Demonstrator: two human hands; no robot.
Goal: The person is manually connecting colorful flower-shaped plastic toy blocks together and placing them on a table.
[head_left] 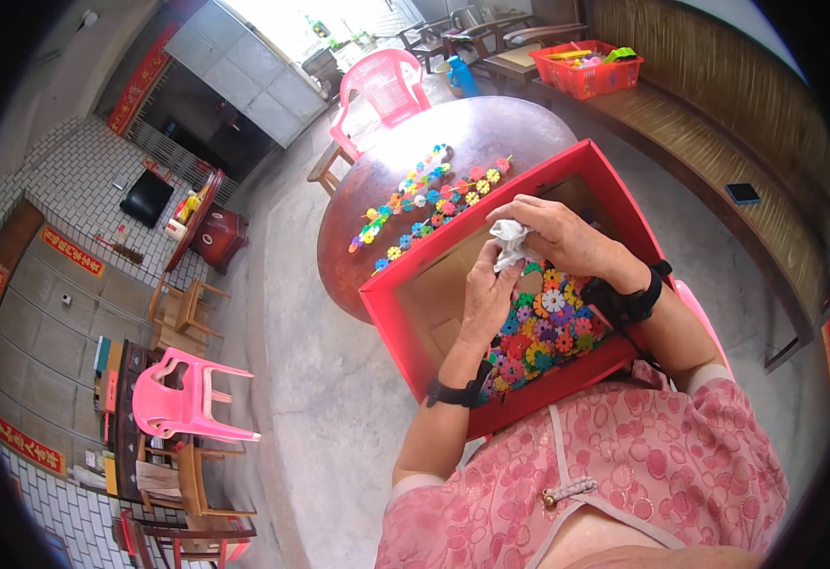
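Note:
Over a red cardboard box (394, 327), both hands hold a crumpled white tissue (510, 237). My left hand (484, 299) pinches its lower end from the left. My right hand (559, 232) has its fingers curled round the tissue's upper right side. Beneath them, many flower-shaped plastic pieces (552, 327) in mixed colours fill the near part of the box. Bare brown cardboard shows in its far left part, and my right hand and wrist hide some of the inside. A dark strap circles each wrist.
Beyond the box stands a round brown table (339, 251) with linked flower pieces (434, 204) in strings on it. A pink plastic chair (382, 90) is behind it. On the right, a wooden bench (690, 133) carries a red basket (590, 81) and a phone (743, 193).

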